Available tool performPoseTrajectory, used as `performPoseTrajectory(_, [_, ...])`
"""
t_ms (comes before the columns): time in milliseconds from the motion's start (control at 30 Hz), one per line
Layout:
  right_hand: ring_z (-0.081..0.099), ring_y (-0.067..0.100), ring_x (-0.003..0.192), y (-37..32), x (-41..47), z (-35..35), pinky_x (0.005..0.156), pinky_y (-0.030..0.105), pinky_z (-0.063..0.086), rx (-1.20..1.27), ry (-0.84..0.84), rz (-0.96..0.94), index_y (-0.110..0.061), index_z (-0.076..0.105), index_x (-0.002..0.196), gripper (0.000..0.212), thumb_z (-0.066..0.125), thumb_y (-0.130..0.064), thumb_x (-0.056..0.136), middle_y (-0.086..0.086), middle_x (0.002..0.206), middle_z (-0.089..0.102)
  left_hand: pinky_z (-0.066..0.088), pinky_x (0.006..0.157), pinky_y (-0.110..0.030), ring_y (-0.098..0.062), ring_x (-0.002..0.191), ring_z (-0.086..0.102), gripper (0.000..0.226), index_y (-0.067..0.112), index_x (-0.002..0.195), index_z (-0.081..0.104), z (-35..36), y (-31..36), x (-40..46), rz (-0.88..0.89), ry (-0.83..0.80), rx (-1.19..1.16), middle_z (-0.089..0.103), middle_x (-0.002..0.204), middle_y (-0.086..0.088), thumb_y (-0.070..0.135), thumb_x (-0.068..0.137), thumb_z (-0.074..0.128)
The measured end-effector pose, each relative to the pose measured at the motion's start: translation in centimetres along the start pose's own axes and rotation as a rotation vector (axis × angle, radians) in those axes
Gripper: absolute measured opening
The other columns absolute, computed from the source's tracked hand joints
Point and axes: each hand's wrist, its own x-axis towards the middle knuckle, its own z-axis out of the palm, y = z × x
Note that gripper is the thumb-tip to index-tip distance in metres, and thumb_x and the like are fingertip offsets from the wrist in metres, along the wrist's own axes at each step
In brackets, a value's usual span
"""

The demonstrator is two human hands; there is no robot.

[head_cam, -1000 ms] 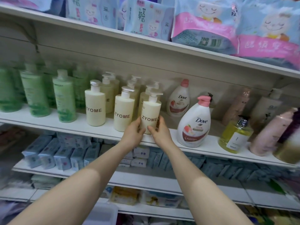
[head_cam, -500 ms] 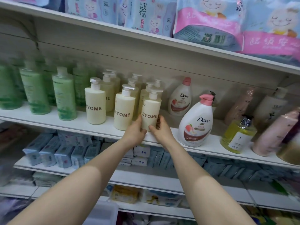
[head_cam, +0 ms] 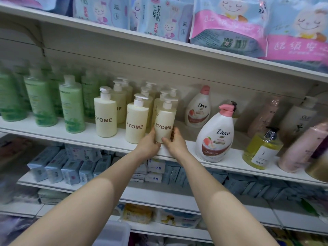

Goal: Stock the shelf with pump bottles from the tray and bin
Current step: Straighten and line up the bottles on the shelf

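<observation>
Hands, left (head_cam: 148, 145) & right (head_cam: 175, 143), grip clamped round cream pump bottle (head_cam: 164, 124) at shelf (head_cam: 177, 155) edge; risk: nudging neighbour bottle (head_cam: 136, 122), toppling the row.

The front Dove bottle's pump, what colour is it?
Pink, on a white Dove bottle; its pump shows clearly in the head view.

The white shelf (head_cam: 179, 153) bears a cream ZYOME bottle (head_cam: 164, 121) between the fingers (head_cam: 152, 134), two more (head_cam: 136, 121) left of them with others behind, green bottles (head_cam: 71, 107) farther left, Dove bottles (head_cam: 215, 134) right of the fingers, then a yellow bottle (head_cam: 262, 148) and pink ones (head_cam: 300, 148).
</observation>
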Motion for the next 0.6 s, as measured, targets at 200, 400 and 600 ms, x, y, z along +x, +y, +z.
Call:
performPoseTrajectory(200, [0.057,0.027,0.122,0.0,0.5,0.2,0.097,0.034,0.044,-0.045,0.02,0.003,-0.016,0.038,0.142,0.055,0.062,-0.019,0.093,0.006,0.135,0.06,0.044,0.103,-0.046,-0.031,0.115,0.055,0.07,0.023,0.151,0.02,0.1,0.4,0.7,-0.019,0.031,0.052,0.056,0.13,-0.013,0.012,0.091,0.053])
performPoseTrajectory(400, [0.056,0.027,0.123,0.2,1.0,0.2,0.098,0.035,0.044,-0.053,0.021,0.009,-0.016,0.039,0.143,0.056,0.063,-0.022,0.093,0.007,0.136,0.059,0.039,0.108,-0.042,-0.03,0.123,0.05,0.066,0.018,0.15,0.024,0.2,0.6,1.2,-0.042,0.047,0.076,0.052,0.137,-0.012,0.011,0.091,0.053])
performPoseTrajectory(600, [0.059,0.029,0.119,0.2,1.6,0.2,0.102,0.044,0.047,-0.059,0.016,0.016,-0.017,0.037,0.143,0.063,0.065,-0.016,0.087,0.008,0.134,0.059,0.038,0.108,-0.037,-0.029,0.124,0.05,0.062,0.018,0.145,0.031,0.4,0.9,1.2,-0.033,0.069,0.027,0.053,0.136,-0.01,0.011,0.089,0.056])
